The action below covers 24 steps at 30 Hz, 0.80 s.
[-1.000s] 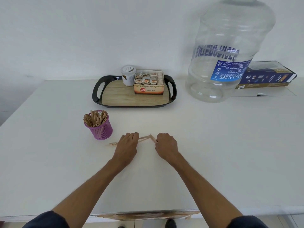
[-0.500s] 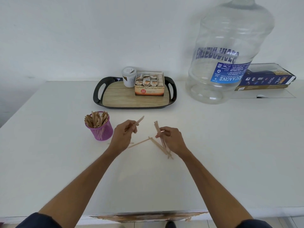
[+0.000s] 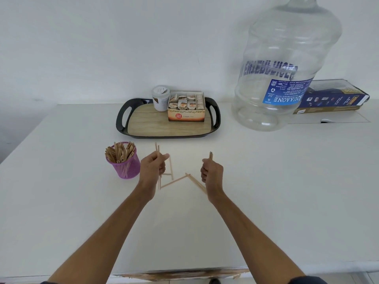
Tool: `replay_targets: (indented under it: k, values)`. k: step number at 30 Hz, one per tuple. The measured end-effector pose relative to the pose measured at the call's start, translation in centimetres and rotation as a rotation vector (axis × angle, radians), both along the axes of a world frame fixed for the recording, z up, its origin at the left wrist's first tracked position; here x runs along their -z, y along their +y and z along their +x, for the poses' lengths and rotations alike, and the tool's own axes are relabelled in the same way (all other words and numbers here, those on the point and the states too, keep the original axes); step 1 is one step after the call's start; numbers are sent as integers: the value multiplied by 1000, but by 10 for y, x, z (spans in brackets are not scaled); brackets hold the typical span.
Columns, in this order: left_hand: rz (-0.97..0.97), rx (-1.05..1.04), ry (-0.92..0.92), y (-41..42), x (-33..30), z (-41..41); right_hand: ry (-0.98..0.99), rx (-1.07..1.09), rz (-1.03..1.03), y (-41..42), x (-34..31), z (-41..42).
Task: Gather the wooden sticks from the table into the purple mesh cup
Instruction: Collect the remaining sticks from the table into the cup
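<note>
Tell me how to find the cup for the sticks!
Start at the black tray near the wall. Come toward the person and a little left: the purple cup stands there, beside the left hand. It is the only purple thing, made of mesh and stuffed with sticks.

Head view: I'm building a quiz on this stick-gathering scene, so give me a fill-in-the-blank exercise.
1. The purple mesh cup stands beside the ____ hand.
2. Both hands hold thin wooden ____.
3. A few loose wooden sticks lie on the white table ____ the two hands.
4. The right hand holds its sticks in a closed ____.

Missing: left; sticks; between; grip
</note>
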<state>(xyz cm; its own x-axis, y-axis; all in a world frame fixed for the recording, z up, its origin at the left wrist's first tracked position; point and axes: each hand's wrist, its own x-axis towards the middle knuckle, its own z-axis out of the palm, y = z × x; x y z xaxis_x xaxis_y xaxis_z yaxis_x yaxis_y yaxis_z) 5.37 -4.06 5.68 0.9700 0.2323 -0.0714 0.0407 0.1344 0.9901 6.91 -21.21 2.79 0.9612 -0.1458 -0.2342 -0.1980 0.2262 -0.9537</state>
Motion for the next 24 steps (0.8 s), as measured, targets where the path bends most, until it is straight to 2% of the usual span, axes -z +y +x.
replay_targets:
  k: [3,9,15,20,24]
  values:
    - [47,-76,-33,-8,6,-10,-113,51,-82,14,6,-7]
    - [10,-125,-3,-17,22,-23,-265,81,-166,38,27,-32]
    - [79,-149,-15,-21,16,-23,-276,80,-228,40,33,-41]
    - [61,-132,-21,-15,2,-18,-307,85,-237,35,22,-36]
    - [23,-108,-4,-10,-3,-16,-340,-44,-355,28,20,-32]
